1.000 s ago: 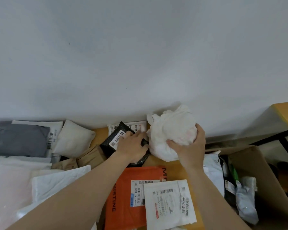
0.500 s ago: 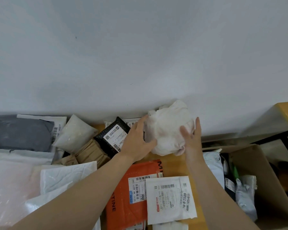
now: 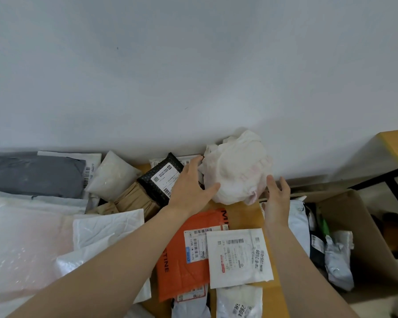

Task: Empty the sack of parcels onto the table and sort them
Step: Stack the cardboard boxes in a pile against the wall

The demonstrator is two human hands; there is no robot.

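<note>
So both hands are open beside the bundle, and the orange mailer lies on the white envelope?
No: the head view shows the envelope on the orange mailer. The left hand and right hand are open beside the bundle.

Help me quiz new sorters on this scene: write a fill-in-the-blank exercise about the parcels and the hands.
1. The flat white labelled envelope overlaps the ___ padded mailer.
2. The left hand and right hand flank a crumpled plastic parcel coloured ___.
3. A white shipping label sits on the ___ dotted pouch.
Missing words: orange; white; black.
</note>
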